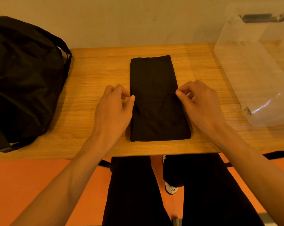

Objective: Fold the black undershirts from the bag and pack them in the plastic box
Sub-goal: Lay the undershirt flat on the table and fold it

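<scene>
A black undershirt (154,75) lies folded into a long narrow strip in the middle of the wooden table (95,70), with a fold edge running across it at about mid-length. My left hand (113,108) is at the strip's left edge, thumb and forefinger pinching the cloth there. My right hand (198,101) does the same at the right edge, with its other fingers curled. The black bag (24,79) sits at the table's left end. The clear plastic box (258,70) stands at the right end; nothing dark shows inside it.
A pale wall runs right behind the table. The table's front edge is close to my legs, over an orange floor. Bare wood lies between the bag and the shirt and between the shirt and the box.
</scene>
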A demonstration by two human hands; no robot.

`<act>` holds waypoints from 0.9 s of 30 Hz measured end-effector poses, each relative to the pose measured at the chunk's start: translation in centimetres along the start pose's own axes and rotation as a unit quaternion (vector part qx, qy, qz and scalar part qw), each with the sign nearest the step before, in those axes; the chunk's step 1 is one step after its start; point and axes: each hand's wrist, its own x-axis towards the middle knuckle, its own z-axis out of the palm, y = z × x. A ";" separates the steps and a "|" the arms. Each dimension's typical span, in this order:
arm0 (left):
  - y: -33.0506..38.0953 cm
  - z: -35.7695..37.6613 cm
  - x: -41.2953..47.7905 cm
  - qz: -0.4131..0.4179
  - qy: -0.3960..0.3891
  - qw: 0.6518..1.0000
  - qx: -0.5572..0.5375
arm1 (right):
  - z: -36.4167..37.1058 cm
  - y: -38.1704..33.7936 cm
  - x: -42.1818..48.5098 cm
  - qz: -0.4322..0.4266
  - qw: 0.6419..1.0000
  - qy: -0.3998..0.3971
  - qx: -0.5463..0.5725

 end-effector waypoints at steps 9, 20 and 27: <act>1.5 1.8 -4.8 0.157 -0.156 0.958 0.184 | 1.3 -2.3 -3.9 -0.135 0.950 -0.163 -0.231; -2.1 1.1 -2.6 0.098 -0.194 0.959 0.180 | 0.7 0.5 -3.3 -0.021 0.948 -0.218 -0.232; 0.0 -1.4 -5.7 0.088 -0.053 0.993 -0.061 | -1.2 -0.3 -5.4 -0.066 0.985 -0.097 -0.126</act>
